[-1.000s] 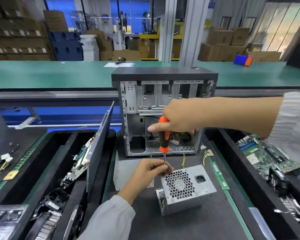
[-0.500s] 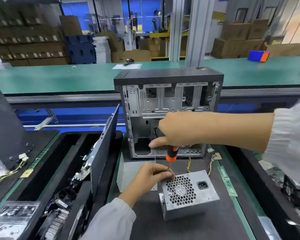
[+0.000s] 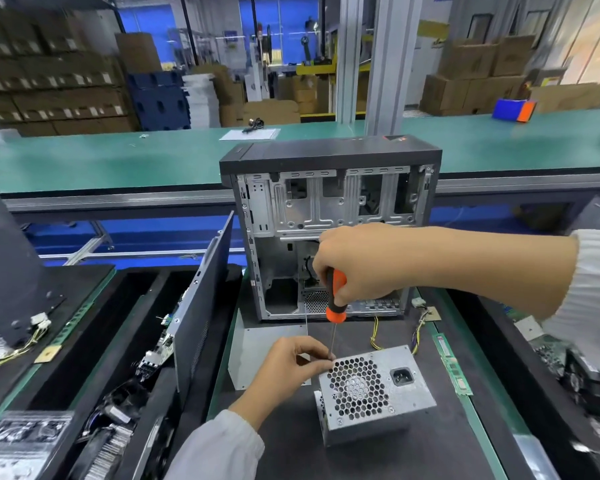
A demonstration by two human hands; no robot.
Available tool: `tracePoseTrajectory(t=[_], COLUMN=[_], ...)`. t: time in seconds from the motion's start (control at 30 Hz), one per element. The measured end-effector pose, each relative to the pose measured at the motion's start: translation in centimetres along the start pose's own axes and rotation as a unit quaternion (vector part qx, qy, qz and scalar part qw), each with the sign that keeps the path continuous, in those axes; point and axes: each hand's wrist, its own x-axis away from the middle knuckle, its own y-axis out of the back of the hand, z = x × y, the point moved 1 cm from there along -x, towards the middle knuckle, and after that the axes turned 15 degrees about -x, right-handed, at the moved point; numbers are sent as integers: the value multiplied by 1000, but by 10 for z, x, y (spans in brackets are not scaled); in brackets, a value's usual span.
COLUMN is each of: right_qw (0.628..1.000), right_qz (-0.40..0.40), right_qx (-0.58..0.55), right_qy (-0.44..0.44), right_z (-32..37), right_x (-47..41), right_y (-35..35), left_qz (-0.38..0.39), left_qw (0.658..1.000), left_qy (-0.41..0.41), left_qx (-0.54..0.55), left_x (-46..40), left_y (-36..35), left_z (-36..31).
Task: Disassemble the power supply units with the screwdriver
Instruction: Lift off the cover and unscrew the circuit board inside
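The PSU (image 3: 374, 393) stands on the black mat (image 3: 291, 445) near its front edge; a stiff, probably heavy steel box, best held by its sides. The left hand (image 3: 288, 365) pinches the screwdriver (image 3: 335, 303) shaft at its top-left corner; the right hand (image 3: 357, 265) clenches the handle. Behind stands the case (image 3: 329, 233), then a green bench (image 3: 118, 161) and cartons (image 3: 49, 95).
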Motion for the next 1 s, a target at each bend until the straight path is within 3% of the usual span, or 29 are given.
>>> tracePoseTrajectory(t=[0.2,0.3,0.43,0.53,0.73,1.0], right_qw=[997,995,991,989,989,989], right_qz=[-41,-40,-34,-27,-38,-36], right_qx=[-56,-68,-85,-87,-80,-80], right_qy=[-34,-64,-100,-119,-122,-122], right_z=[-18,-30,-44,-48,-53,-56], right_x=[15,29,43,46,40,34], right_y=[7,10,4,0,-7,-17], left_qz=[-24,-37,33,112,237,266], left_qw=[1000,995,981,973,959,957], left_qy=[6,48,159,184,143,112], left_qx=[-7,79,105,81,-63,-29], left_x=[-8,-19,-39,-50,-57,-55], left_y=[0,0,-7,-15,-31,-35], left_z=[0,-11,-29,-38,-42,-31])
